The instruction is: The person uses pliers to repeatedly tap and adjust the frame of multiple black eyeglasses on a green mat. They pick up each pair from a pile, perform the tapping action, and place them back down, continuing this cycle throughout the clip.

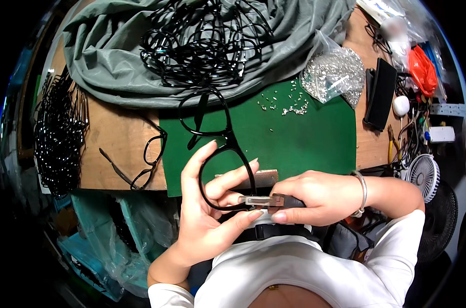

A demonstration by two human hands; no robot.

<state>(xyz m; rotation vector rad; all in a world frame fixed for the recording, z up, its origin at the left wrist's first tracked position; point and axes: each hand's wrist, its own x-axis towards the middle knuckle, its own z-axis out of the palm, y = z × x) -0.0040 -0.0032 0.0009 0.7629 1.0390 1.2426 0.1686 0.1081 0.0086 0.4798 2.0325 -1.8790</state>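
A black eyeglass frame [230, 134] is held upright over the near part of the green mat. My left hand [205, 220] grips its lower rim, with the fingers reaching through and around the opening. Its upper rim reaches toward a grey cloth. My right hand [315, 197] is closed around the dark handles of pliers [261, 200], whose metal jaws meet the frame's lower corner by my left thumb. Exactly what the jaws grip is too small to tell. Just behind them lies a flat metal piece [264, 178] on the mat, partly hidden by my left fingers.
Many black eyeglass frames [202, 51] are heaped on the grey cloth [104, 66]. A bag of small silvery parts [335, 72] stands by scattered pieces [294, 109] on the green mat [315, 143]. Bundled dark temples [61, 133] and another pair of glasses [150, 154] lie left; a white fan [424, 177] stands right.
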